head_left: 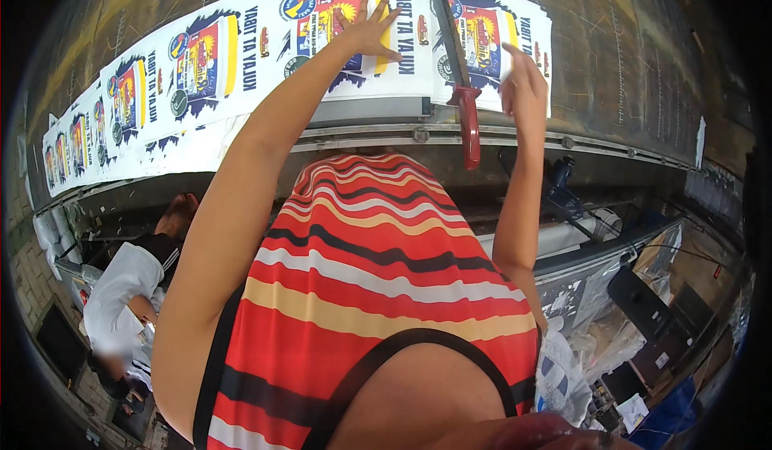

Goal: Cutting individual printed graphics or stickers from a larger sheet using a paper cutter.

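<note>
My left hand point(371, 35) lies flat with fingers spread on a long white printed sheet point(265, 44) that carries repeated colourful logos. To its right, a long dark cutter blade point(450, 36) crosses the sheets, its red handle point(469, 132) jutting over the table's near edge. Beyond the blade is a smaller stack of printed sheets point(535, 28) with the same design. My right hand point(527, 84) hovers at that stack's right side, slightly blurred, one finger stretched out and the others bent. Nothing shows in it. Neither hand touches the red handle.
The worn brown table point(635, 64) has a metal rail point(523, 138) along its near edge. A person in a white shirt point(121, 289) bends over at the lower left. To the right below are a black flat panel point(639, 297), clear plastic wrapping point(611, 337) and a blue object point(671, 414).
</note>
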The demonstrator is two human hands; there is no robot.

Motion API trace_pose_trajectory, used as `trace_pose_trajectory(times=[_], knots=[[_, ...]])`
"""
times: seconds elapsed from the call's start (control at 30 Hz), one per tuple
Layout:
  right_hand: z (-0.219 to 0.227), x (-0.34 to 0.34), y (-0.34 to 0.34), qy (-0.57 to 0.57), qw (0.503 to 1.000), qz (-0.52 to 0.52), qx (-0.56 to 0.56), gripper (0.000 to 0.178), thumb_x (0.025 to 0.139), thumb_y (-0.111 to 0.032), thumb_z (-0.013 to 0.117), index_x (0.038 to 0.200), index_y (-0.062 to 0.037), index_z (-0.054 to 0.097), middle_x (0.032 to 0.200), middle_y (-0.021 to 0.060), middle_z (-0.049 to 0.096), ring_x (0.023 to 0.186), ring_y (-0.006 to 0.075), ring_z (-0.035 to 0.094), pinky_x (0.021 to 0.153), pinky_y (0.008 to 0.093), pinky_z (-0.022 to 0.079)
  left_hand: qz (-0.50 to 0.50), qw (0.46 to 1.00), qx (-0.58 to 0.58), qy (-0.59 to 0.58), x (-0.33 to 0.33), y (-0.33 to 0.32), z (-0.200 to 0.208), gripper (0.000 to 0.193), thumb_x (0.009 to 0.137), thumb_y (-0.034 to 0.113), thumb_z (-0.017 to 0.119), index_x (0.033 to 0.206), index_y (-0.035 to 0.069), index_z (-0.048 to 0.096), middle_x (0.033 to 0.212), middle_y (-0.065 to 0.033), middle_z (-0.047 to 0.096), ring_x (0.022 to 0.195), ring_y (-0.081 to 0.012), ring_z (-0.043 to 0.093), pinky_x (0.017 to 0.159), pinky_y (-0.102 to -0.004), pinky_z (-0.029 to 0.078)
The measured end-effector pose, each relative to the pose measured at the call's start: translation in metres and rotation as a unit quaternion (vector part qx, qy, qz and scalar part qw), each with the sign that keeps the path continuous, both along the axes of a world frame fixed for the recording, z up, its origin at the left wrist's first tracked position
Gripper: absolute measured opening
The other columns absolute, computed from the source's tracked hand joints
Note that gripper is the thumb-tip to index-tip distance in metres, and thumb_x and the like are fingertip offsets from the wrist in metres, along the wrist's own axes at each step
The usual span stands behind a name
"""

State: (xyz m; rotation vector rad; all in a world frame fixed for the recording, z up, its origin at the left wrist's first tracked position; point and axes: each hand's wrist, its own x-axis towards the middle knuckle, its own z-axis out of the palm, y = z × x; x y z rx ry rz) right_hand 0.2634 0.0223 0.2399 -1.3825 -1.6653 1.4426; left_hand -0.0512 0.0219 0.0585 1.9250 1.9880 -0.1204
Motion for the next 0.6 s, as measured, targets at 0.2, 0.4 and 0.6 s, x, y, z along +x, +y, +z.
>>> trace_pose_trajectory(times=[0.2, 0.4, 0.6], knots=[[-0.168, -0.065, 0.083, -0.161, 0.986, 0.027, -0.035, 0.046, 0.091, -0.030, 0.066, 0.127, -0.0007, 0.064, 0.078, 0.0112, 0.069, 0.051, 0.0142, 0.059, 0.046, 0.0318, 0.044, 0.013, 1.000, 0.007, -0.001, 0.010, -0.002, 0.007, 0.126, 0.058, 0.082, 0.072, 0.160, 0.035, 0.015, 0.168, -0.0022, -0.007, 0.151, -0.0452, -0.007, 0.098, -0.0902, 0.003], [-0.202, -0.071, 0.077, -0.112, 0.988, 0.020, -0.103, 0.028, 0.084, -0.024, 0.070, 0.099, -0.0006, 0.076, 0.065, 0.0052, 0.063, 0.054, 0.0120, 0.055, 0.046, 0.0301, 0.041, -0.014, 0.999, 0.027, -0.023, 0.008, -0.009, 0.006, 0.127, 0.058, 0.079, 0.075, 0.160, 0.030, 0.016, 0.169, -0.0047, -0.002, 0.152, -0.0443, -0.003, 0.099, -0.0891, 0.005], [-0.181, 0.031, 0.131, -0.137, 0.986, -0.070, -0.059, 0.031, 0.081, -0.026, 0.077, 0.095, 0.0014, 0.076, 0.062, 0.0015, 0.061, 0.049, 0.0101, 0.050, 0.045, 0.0292, 0.038, -0.076, 0.995, 0.030, -0.056, -0.015, -0.023, 0.010, 0.127, 0.059, 0.074, 0.077, 0.160, 0.028, 0.017, 0.169, -0.0049, 0.003, 0.154, -0.0385, 0.000, 0.105, -0.0848, 0.007]])
